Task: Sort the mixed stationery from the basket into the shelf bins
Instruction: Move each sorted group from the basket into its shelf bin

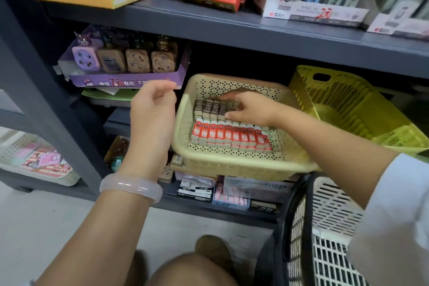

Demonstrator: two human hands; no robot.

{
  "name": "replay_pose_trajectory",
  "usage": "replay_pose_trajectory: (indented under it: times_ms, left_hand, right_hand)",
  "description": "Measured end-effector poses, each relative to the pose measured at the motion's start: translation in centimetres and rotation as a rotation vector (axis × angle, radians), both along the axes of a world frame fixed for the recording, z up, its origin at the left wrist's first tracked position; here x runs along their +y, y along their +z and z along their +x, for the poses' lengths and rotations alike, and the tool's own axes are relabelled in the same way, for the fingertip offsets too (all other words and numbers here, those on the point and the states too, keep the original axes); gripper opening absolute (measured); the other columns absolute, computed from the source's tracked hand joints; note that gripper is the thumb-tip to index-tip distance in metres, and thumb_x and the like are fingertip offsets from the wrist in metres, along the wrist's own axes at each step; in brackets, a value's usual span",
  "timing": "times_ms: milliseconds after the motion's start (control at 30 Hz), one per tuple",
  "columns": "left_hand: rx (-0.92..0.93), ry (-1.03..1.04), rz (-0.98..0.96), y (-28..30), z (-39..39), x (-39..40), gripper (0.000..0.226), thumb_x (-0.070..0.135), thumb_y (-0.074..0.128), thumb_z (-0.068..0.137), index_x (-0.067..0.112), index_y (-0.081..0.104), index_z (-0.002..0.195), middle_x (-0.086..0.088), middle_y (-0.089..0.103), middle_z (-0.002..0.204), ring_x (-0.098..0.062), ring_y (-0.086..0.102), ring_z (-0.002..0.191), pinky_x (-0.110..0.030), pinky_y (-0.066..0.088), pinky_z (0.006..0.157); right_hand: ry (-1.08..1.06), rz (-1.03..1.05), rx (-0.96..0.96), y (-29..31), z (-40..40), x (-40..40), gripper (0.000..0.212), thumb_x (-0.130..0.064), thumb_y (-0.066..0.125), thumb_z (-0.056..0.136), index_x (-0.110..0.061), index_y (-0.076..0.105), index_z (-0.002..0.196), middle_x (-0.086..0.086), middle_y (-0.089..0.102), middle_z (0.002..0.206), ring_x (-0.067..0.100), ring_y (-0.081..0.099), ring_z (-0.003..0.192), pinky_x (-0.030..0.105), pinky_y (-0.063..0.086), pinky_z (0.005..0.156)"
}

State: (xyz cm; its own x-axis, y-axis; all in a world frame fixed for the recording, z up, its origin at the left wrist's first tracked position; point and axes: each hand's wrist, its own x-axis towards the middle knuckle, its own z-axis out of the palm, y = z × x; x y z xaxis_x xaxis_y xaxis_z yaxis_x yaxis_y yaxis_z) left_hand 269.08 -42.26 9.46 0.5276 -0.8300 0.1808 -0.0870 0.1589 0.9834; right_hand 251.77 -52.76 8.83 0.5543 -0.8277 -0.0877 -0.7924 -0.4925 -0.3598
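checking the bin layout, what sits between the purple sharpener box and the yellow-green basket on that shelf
In the head view, the beige perforated bin sits between the purple sharpener box and the yellow-green basket, holding eraser rows, with the right hand inside.

beige bin (222, 165) — red erasers (229, 137), brown erasers (209, 109)

Beige bin (232, 162): ten red-sleeved erasers (229, 134) in the front row; four brown-sleeved erasers (209, 108) visible behind. Left of it, four sharpeners (123, 59). Right, one yellow-green bin (348, 100).
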Motion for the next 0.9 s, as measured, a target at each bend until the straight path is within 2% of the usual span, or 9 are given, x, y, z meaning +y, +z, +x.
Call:
replay_pose_trajectory:
  times_ms: [167,267,333,400,500,600,700,767,900]
  left_hand:
    - [-0.166,-0.17,-0.163,1.3,-5.6,3.9,0.029,0.006,0.045,0.088,0.031,0.059,0.081,0.012,0.063,0.087,-0.001,0.061,0.079,-0.02,0.05,0.076]
    - [-0.247,-0.446,-0.172,1.4,-10.7,5.6,0.027,0.005,0.046,0.09,0.029,0.058,0.083,0.011,0.063,0.084,0.004,0.06,0.072,-0.015,0.05,0.07]
    - [-0.33,-0.65,-0.097,0.9,-14.0,6.5,0.028,0.009,0.049,0.091,0.035,0.057,0.083,0.014,0.063,0.085,0.004,0.061,0.076,-0.017,0.051,0.073]
    - [-0.373,-0.83,0.001,-0.4,-17.1,7.1,0.028,0.012,0.05,0.091,0.038,0.056,0.083,0.016,0.063,0.09,-0.001,0.062,0.081,-0.021,0.05,0.077]
    - [-0.452,-0.93,0.11,-3.1,-21.0,7.6,0.019,0.017,0.051,0.092,0.034,0.058,0.086,0.02,0.059,0.089,0.003,0.06,0.08,-0.01,0.045,0.071]
    - [-0.533,-0.952,0.237,-6.0,-24.1,7.7,0.013,0.016,0.051,0.091,0.022,0.062,0.09,0.014,0.057,0.082,-0.004,0.055,0.077,-0.006,0.039,0.064]
    - [-0.615,-0.952,0.404,-8.4,-25.6,7.3,0.018,0.015,0.048,0.091,0.014,0.065,0.096,0.007,0.059,0.087,-0.006,0.051,0.078,-0.003,0.036,0.056]
    - [-0.652,-0.934,0.506,-9.2,-25.9,6.8,0.018,0.017,0.046,0.092,0.018,0.064,0.096,0.008,0.06,0.089,-0.006,0.052,0.077,-0.016,0.037,0.057]
    - [-0.594,-0.87,0.533,-9.8,-25.6,5.5,0.016,0.021,0.047,0.091,0.025,0.062,0.089,0.016,0.056,0.082,-0.008,0.054,0.084,-0.016,0.036,0.062]
  right_hand:
    - [0.069,-0.074,-0.184,3.0,-4.8,6.3,0.028,-0.023,0.056,0.091,-0.018,0.061,0.118,-0.009,0.064,0.106,-0.007,0.054,0.086,-0.005,0.032,0.074]
    - [0.006,0.011,-0.347,3.4,-9.1,10.3,0.014,-0.016,0.056,0.091,-0.024,0.065,0.1,-0.016,0.061,0.081,-0.009,0.055,0.07,0.01,0.045,0.072]
    - [-0.027,0.087,-0.383,2.9,-12.3,12.4,0.013,-0.01,0.056,0.09,-0.021,0.062,0.088,-0.007,0.061,0.075,0.001,0.056,0.069,0.026,0.049,0.071]
    - [-0.085,0.146,-0.409,1.7,-15.7,14.1,0.01,-0.005,0.058,0.087,-0.013,0.063,0.089,-0.003,0.062,0.079,0.005,0.056,0.071,0.024,0.049,0.07]
    - [-0.191,0.145,-0.47,-1.3,-19.9,16.1,0.015,-0.005,0.06,0.086,-0.019,0.064,0.091,-0.007,0.064,0.083,0.004,0.058,0.075,0.02,0.048,0.071]
    - [-0.279,0.156,-0.376,-6.2,-22.8,17.0,0.013,-0.008,0.058,0.088,-0.019,0.063,0.089,-0.008,0.062,0.079,0.001,0.056,0.071,0.014,0.043,0.066]
    - [-0.287,0.246,-0.167,-11.9,-24.1,16.9,0.01,-0.005,0.056,0.087,-0.013,0.062,0.09,-0.005,0.055,0.076,0.012,0.053,0.072,0.023,0.036,0.067]
    - [-0.27,0.228,0.0,-15.3,-23.8,16.7,0.009,-0.01,0.056,0.087,-0.013,0.06,0.094,0.001,0.059,0.085,0.021,0.057,0.083,0.024,0.037,0.07]
    - [-0.324,0.162,0.202,-20.7,-21.2,17.0,0.036,-0.024,0.054,0.089,-0.01,0.051,0.122,0.012,0.055,0.114,0.03,0.053,0.106,0.037,0.044,0.085]
